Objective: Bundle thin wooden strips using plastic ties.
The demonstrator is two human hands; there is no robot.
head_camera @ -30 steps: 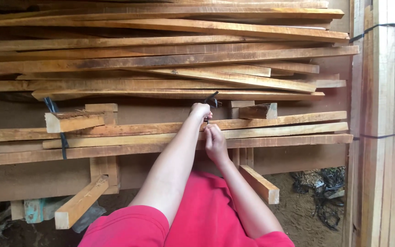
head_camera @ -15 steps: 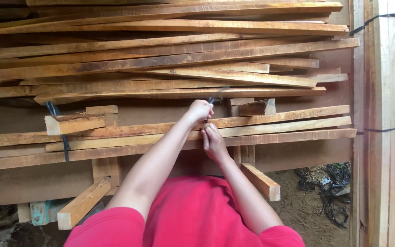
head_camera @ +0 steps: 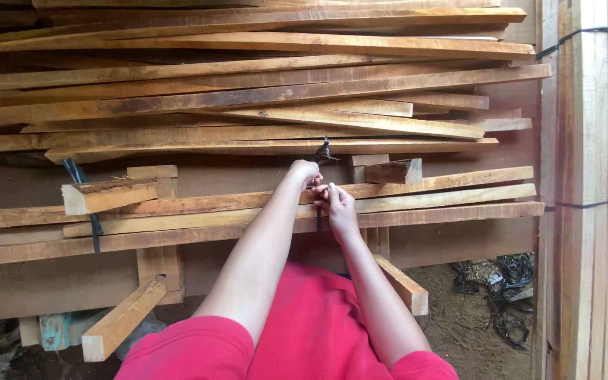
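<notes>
Head view: a person's left hand [head_camera: 305, 171] and right hand [head_camera: 335, 200], both clamped on a thin black plastic strap [head_camera: 320, 188], work it around a bundle of long rough-sawn wooden slats [head_camera: 423, 197] on a wooden rack. At nine o'clock, another black strap [head_camera: 93, 224] already binds the bundle; this one's ends, at twelve o'clock, look unfinished.
</notes>
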